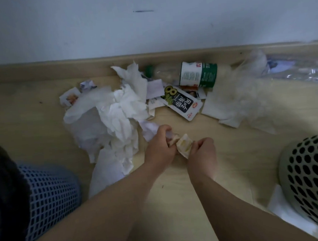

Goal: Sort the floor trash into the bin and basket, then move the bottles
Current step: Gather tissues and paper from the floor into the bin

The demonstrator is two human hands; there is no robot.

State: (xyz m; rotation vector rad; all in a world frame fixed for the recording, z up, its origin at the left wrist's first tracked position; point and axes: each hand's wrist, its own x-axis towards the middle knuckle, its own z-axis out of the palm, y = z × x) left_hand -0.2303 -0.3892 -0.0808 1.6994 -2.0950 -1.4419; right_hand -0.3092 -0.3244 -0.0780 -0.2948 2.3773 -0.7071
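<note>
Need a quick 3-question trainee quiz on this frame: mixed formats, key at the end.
1. True or false: the bottle with the green-and-white label stands upright.
2. Multiple choice: the yellowish wrapper is A) gripped by one hand only, B) gripped by both hands, C) lying loose on the floor.
3. Fill in: the grey bin with round holes sits on the person's ___ side.

Key
1. False: it lies on its side by the skirting board.
2. B: the left hand and the right hand both grip it.
3. Right.
</note>
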